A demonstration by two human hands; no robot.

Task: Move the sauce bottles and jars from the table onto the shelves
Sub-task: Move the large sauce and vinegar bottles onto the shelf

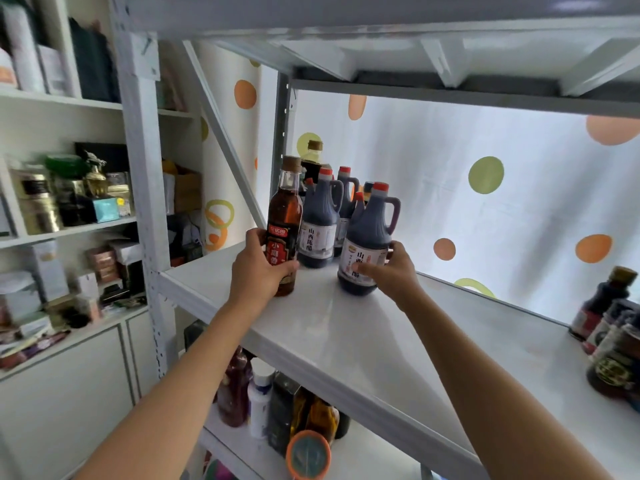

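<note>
Setting two bottles on the shelf (346,327): left hand (258,268) grips the amber bottle (284,216), right hand (393,270) holds the dark jug (369,237). Next, probably let go and fetch more.

On the middle shelf (346,334), a tall bottle (284,223) is held upright at the left by the left hand (258,268). A handled jug (369,240) is gripped just to its right by the right hand (394,271). More jugs (320,220) are grouped behind them. Jars (613,341) are set at the shelf's far right, and further bottles (273,407) on the shelf below.
</note>
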